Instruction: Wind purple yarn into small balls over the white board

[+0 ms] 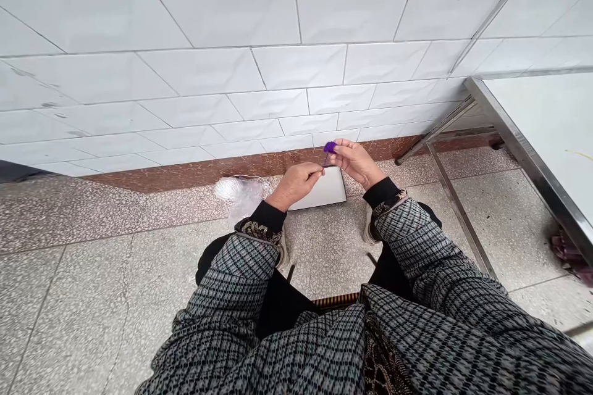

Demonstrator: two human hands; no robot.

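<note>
A small purple piece, which looks like knitted or crocheted yarn (329, 147), is pinched in the fingertips of my right hand (356, 162). From it a thin dark purple strand (325, 159) runs down to my left hand (299, 184), whose thumb and forefinger are closed on its end. Whether a slim hook is also in my fingers is too small to tell. Both hands are raised in front of me, close together, above a white flat box or tray (322, 190) with a dark edge. My left hand and wrist hide part of its left side.
Left of the box, a ball of white yarn (228, 189) and a clear plastic bag (245, 202) lie on the speckled floor (69, 308). A white tiled wall (259, 99) stands ahead. At right is a metal-edged table (532, 154) with thin legs, and a dark reddish bundle (569, 253) beneath it.
</note>
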